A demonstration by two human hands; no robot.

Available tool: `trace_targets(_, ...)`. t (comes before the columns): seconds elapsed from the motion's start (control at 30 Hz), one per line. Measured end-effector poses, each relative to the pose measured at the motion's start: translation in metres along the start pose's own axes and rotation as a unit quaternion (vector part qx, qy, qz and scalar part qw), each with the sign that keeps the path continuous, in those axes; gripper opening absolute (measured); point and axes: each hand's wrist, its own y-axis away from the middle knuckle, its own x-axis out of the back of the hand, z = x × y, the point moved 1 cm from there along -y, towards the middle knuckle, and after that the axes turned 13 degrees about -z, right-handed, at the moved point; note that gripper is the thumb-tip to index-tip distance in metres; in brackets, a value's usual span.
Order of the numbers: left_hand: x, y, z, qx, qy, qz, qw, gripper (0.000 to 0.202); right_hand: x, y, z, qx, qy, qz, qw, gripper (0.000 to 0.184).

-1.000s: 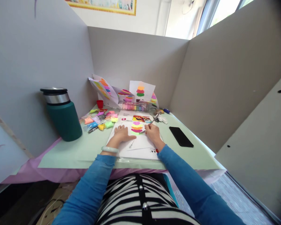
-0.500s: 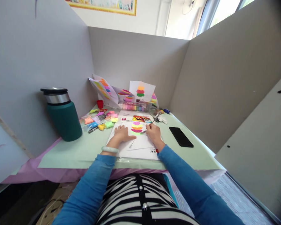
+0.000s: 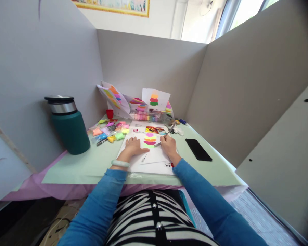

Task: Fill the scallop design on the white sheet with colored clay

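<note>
My left hand (image 3: 133, 146) lies flat on a white sheet of paper (image 3: 136, 160), its fingers spread and its thumb pointing right. Stacked bands of pink, yellow, orange, magenta and green colour (image 3: 150, 139) mark the sheet between my hands. My right hand (image 3: 168, 145) is closed around a metal fork (image 3: 172, 127). The fork's tines meet or hover just above the right side of the lowest bands; I cannot tell which. Its handle end sticks up past my fingers. A small, thin tool-like shape (image 3: 144, 158) shows on the paper below my left thumb.
Small bags of coloured clay (image 3: 111, 138) and a pen (image 3: 102, 141) lie to the left, near a teal bottle (image 3: 71, 131) and a red cup (image 3: 109, 113). A black phone (image 3: 198, 149) lies to the right. Painted sheets (image 3: 156, 98) lean at the back, before grey partitions (image 3: 151, 61).
Both hands stay almost in place. The fork in my right hand has shifted very slightly at the coloured bands.
</note>
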Motion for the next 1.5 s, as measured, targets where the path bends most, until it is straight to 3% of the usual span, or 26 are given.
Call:
trace_targets(0.17, 0.0, 0.0, 0.0, 0.0, -0.001, -0.003, 1.0, 0.098, -0.004, 0.001, -0.002, 0.047, -0.05, -0.051, 0.996, 0.026)
trace_targets(0.27, 0.0, 0.0, 0.0, -0.002, 0.0, -0.001, 1.0, 0.098, -0.006, -0.001, -0.001, 0.038, -0.061, -0.073, 0.995, 0.026)
trace_targets(0.43, 0.0, -0.001, 0.0, -0.002, -0.002, 0.001, 1.0, 0.098, 0.0, -0.004, 0.003, -0.021, 0.001, -0.009, 1.0, 0.024)
trace_targets(0.57, -0.001, -0.002, -0.001, -0.002, -0.004, 0.002, 1.0, 0.098, 0.003, -0.003, 0.003, -0.024, 0.008, 0.022, 0.999, 0.022)
trace_targets(0.77, -0.001, -0.002, -0.001, -0.003, -0.001, 0.0, 1.0, 0.098, -0.005, -0.001, 0.0, 0.055, -0.085, -0.072, 0.992, 0.027)
trace_targets(0.83, -0.001, -0.002, -0.001, -0.003, 0.001, -0.001, 1.0, 0.098, -0.006, -0.001, 0.001, 0.049, -0.076, -0.085, 0.992, 0.027)
trace_targets(1.0, -0.001, -0.001, 0.0, -0.002, 0.002, -0.001, 1.0, 0.097, 0.001, -0.003, 0.002, -0.027, 0.042, -0.022, 0.999, 0.028)
trace_targets(1.17, 0.0, 0.0, 0.0, -0.001, -0.001, 0.003, 1.0, 0.096, 0.007, 0.0, -0.003, -0.058, 0.149, 0.016, 0.987, 0.032)
trace_targets(1.4, -0.003, -0.005, -0.002, -0.001, -0.002, 0.003, 1.0, 0.098, 0.002, 0.0, -0.001, -0.001, 0.063, -0.015, 0.998, 0.031)
trace_targets(1.5, -0.004, -0.006, -0.002, -0.004, -0.002, 0.005, 1.0, 0.098, 0.003, -0.002, 0.001, -0.017, 0.063, -0.014, 0.998, 0.03)
